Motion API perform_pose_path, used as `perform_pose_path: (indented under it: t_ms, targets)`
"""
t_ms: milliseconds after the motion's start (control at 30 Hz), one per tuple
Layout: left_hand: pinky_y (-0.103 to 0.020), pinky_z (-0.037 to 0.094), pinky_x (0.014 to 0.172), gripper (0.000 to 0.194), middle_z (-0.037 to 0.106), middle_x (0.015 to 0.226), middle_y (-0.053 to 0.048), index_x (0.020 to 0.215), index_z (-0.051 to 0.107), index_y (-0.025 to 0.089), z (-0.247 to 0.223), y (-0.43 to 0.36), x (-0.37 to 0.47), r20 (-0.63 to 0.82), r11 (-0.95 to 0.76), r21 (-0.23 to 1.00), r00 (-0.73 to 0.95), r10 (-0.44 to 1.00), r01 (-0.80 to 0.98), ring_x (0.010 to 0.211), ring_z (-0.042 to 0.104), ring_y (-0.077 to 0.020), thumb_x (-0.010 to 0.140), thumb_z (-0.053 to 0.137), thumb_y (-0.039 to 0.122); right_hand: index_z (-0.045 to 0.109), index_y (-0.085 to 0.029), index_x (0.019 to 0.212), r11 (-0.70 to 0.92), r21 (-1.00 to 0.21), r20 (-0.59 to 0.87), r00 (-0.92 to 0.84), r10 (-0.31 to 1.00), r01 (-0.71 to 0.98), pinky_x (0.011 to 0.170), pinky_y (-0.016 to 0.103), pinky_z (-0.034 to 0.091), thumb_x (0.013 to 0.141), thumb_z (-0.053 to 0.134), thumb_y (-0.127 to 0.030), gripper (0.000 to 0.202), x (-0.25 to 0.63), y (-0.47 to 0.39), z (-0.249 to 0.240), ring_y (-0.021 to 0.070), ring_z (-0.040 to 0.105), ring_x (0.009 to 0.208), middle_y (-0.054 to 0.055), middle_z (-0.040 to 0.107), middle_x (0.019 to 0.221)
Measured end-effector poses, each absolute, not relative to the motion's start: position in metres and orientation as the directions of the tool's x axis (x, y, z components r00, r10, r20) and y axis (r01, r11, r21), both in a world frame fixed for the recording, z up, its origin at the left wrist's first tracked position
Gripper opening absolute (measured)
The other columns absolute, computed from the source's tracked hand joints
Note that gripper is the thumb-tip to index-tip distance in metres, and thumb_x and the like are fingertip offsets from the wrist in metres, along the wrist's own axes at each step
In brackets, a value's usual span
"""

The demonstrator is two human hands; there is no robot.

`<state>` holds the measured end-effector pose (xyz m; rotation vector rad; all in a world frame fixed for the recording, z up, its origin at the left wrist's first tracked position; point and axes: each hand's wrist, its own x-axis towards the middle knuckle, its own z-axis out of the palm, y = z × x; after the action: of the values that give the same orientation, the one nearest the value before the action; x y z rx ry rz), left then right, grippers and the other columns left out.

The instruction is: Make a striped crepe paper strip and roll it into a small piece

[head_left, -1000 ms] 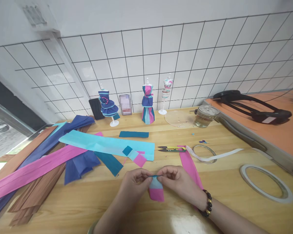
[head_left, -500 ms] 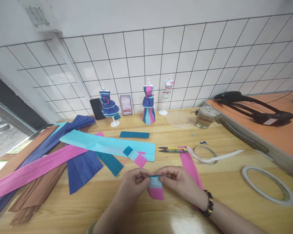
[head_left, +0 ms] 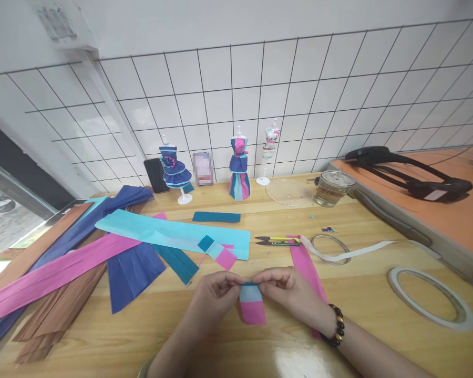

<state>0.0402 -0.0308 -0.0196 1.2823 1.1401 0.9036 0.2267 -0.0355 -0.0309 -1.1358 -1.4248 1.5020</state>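
A small strip of crepe paper (head_left: 252, 304), teal along its top edge, light blue in the middle and pink below, hangs between my two hands. My left hand (head_left: 218, 296) pinches its upper left corner between thumb and fingers. At the upper right corner, my right hand (head_left: 287, 291) has the same pinch, with a beaded bracelet (head_left: 336, 326) on that wrist. Just beyond the hands lies a similar three-colour piece (head_left: 217, 252) on a light-blue strip (head_left: 177, 233). Thread snips (head_left: 278, 241) rest past my right hand, and a pink strip (head_left: 305, 262) runs partly beneath that forearm.
Blue, pink and brown paper strips (head_left: 71, 294) spread over the left side. Three small dress forms, one in a blue dress (head_left: 175, 170), stand by the tiled wall beside phones. To the right are tape rolls (head_left: 392, 278), a lidded cup (head_left: 333, 189) and a black headset (head_left: 413, 176).
Both hands keep their pinch on the paper strip. The fingertips have shifted slightly apart along its top edge, and more of the teal edge shows.
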Motion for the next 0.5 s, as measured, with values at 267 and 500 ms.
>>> perform_pose_path:
  t_ms: [267,500]
  targets:
    - [-0.027,0.049,0.069,0.013,0.072,0.076,-0.006,0.075,0.068,0.015,-0.014,-0.035,0.04,-0.117,0.085,0.989,0.277,0.954,0.123,0.074,0.065,-0.0191,0.064,0.062,0.02,0.071,-0.019,0.085,-0.122,-0.992,-0.119,-0.33,0.936,0.012,0.077,0.033,0.049,0.071,0.065,-0.042,0.027,0.229,-0.036,-0.025,0.0196,0.065,0.082,0.005,0.072,0.089]
    - [-0.024,0.046,0.064,0.01,0.066,0.068,-0.003,0.072,0.065,0.014,-0.011,-0.036,0.039,-0.112,0.06,0.984,0.317,0.942,0.171,0.068,0.06,-0.0153,0.071,0.059,0.022,0.065,-0.016,0.076,-0.092,-0.995,-0.098,-0.257,0.961,0.038,0.063,0.025,0.048,0.07,0.067,-0.04,0.024,0.224,-0.036,-0.035,0.013,0.061,0.064,0.002,0.069,0.072]
